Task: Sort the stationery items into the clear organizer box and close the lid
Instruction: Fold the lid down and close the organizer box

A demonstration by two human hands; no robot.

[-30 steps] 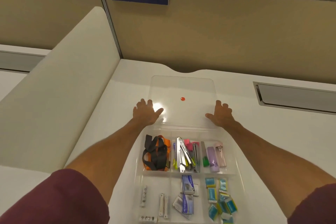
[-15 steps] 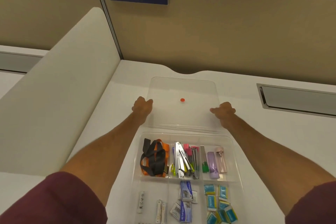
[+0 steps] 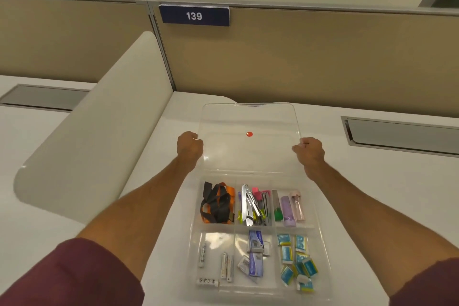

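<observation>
The clear organizer box (image 3: 193,226) lies open on the white desk, its compartments holding a black and orange lanyard (image 3: 217,204), metal staplers (image 3: 250,206), staple boxes (image 3: 255,243), batteries (image 3: 202,254) and blue-yellow erasers (image 3: 298,261). Its clear lid (image 3: 248,151), marked with a red dot, is tilted up behind the box. My left hand (image 3: 189,148) grips the lid's left edge. On the opposite edge, my right hand (image 3: 309,150) is closed around the lid.
A tan partition with a blue "139" sign (image 3: 194,16) rises behind the desk. A white curved divider (image 3: 99,136) stands to the left. A grey cable slot (image 3: 402,133) is set into the desk at the right.
Both hands went from resting flat on the lid to gripping its side edges, and the lid's far edge has lifted off the desk.
</observation>
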